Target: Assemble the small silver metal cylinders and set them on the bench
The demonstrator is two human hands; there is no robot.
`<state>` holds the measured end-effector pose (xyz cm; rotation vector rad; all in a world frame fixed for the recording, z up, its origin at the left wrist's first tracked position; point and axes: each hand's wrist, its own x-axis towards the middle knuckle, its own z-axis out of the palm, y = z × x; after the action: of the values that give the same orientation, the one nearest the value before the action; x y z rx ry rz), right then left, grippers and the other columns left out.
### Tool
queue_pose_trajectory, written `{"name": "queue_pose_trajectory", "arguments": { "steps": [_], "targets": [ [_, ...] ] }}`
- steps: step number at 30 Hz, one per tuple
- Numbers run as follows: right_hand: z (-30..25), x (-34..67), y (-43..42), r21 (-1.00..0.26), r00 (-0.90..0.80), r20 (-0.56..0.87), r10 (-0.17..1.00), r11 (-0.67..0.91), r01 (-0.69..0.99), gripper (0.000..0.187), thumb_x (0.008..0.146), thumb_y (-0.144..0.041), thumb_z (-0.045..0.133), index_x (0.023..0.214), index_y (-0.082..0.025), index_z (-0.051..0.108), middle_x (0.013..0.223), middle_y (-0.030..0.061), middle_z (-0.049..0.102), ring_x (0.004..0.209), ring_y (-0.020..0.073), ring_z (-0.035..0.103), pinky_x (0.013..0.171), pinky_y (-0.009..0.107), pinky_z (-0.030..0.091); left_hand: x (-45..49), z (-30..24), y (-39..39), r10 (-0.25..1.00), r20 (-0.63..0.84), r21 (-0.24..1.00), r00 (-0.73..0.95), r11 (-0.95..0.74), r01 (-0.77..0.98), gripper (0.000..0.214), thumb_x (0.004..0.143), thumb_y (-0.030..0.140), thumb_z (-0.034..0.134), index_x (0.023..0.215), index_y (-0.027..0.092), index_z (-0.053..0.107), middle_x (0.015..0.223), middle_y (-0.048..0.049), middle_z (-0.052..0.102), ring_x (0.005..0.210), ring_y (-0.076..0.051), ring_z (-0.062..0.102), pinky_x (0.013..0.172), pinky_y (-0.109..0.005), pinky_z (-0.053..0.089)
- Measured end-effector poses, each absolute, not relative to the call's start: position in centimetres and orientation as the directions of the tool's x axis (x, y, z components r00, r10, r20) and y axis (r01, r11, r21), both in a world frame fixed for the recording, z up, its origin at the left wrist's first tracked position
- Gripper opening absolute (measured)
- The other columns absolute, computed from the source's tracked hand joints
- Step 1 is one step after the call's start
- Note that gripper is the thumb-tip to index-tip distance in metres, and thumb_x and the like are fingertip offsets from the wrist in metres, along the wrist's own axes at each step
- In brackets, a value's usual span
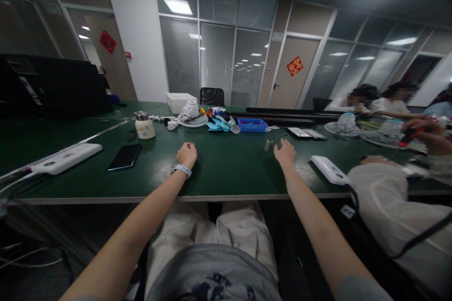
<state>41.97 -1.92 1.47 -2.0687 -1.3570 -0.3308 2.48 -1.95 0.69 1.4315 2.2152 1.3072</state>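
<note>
My left hand (187,154), with a light-banded watch (182,169) on the wrist, rests on the green tabletop (229,169). Its fingers are curled in, and nothing shows in them. Farther right, my right hand (285,152) is open over the table, fingers apart and bent. Just left of its fingertips stands a small metal cylinder (269,145), apparently not touched by them. Beyond both hands lie light-blue fan blades (221,123), a blue basket (252,125) and a white round grille (192,120) with a white housing (190,108) on it.
On the left are a black phone (125,157), a cream bottle (144,127) and a white power strip (67,158). A white device (329,170) lies right of my right arm. A co-worker's hand (420,134) holds a red screwdriver (410,137). A white box (181,102) stands behind.
</note>
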Motion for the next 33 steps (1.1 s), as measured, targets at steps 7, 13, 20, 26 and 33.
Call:
{"name": "queue_pose_trajectory", "arguments": {
  "steps": [7, 13, 20, 26, 33],
  "targets": [
    [1.6, 41.8, -2.0, -0.361, 0.440, 0.493, 0.750, -0.284, 0.888, 0.054, 0.087, -0.033, 0.041, 0.137, -0.014, 0.047, 0.143, 0.0139, 0.043, 0.124, 0.0302, 0.043, 0.099, 0.046, 0.036, 2.5, 0.9, -2.1, 0.814, 0.273, 0.761, -0.513, 0.144, 0.633, 0.032, 0.089, 0.032, 0.039, 0.102, 0.025, 0.067, 0.105, -0.0088, 0.069, 0.099, -0.027, 0.062, 0.082, -0.036, 0.044],
    [1.6, 41.6, -2.2, -0.382, 0.451, 0.493, 0.744, -0.280, 0.881, 0.052, 0.087, -0.033, 0.043, 0.136, -0.017, 0.048, 0.142, 0.0142, 0.042, 0.123, 0.0305, 0.043, 0.098, 0.045, 0.036, 2.6, 1.0, -2.2, 0.818, 0.270, 0.757, -0.508, 0.145, 0.637, 0.033, 0.089, 0.031, 0.039, 0.103, 0.025, 0.068, 0.103, -0.0088, 0.070, 0.098, -0.026, 0.062, 0.082, -0.036, 0.044],
    [2.4, 40.4, -3.1, -0.376, 0.408, 0.685, 0.603, -0.187, 0.908, 0.048, 0.089, -0.030, 0.039, 0.135, -0.017, 0.045, 0.139, 0.0151, 0.042, 0.124, 0.0269, 0.039, 0.100, 0.040, 0.031, 2.5, 0.6, -1.9, 0.809, 0.290, 0.756, -0.510, 0.133, 0.641, 0.032, 0.089, 0.033, 0.039, 0.102, 0.025, 0.068, 0.103, -0.0082, 0.070, 0.096, -0.026, 0.062, 0.079, -0.035, 0.044],
    [2.5, 37.0, -3.4, -0.228, 0.202, 0.689, 0.696, -0.057, 0.972, 0.044, 0.093, -0.031, 0.035, 0.133, -0.022, 0.048, 0.137, 0.0129, 0.042, 0.124, 0.0260, 0.039, 0.102, 0.040, 0.028, 2.5, 0.6, -1.9, 0.817, 0.285, 0.753, -0.502, 0.134, 0.645, 0.032, 0.089, 0.032, 0.039, 0.102, 0.026, 0.068, 0.104, -0.0082, 0.070, 0.097, -0.026, 0.062, 0.079, -0.035, 0.044],
    [1.0, 36.0, -2.5, -0.247, 0.271, 0.541, 0.796, -0.158, 0.956, 0.043, 0.091, -0.037, 0.044, 0.132, -0.025, 0.052, 0.145, 0.0169, 0.031, 0.122, 0.0310, 0.044, 0.099, 0.042, 0.032, 2.4, 0.6, -1.9, 0.822, 0.281, 0.749, -0.495, 0.135, 0.649, 0.032, 0.088, 0.034, 0.040, 0.101, 0.028, 0.068, 0.106, -0.0071, 0.070, 0.098, -0.026, 0.062, 0.080, -0.035, 0.044]
  ]
}}
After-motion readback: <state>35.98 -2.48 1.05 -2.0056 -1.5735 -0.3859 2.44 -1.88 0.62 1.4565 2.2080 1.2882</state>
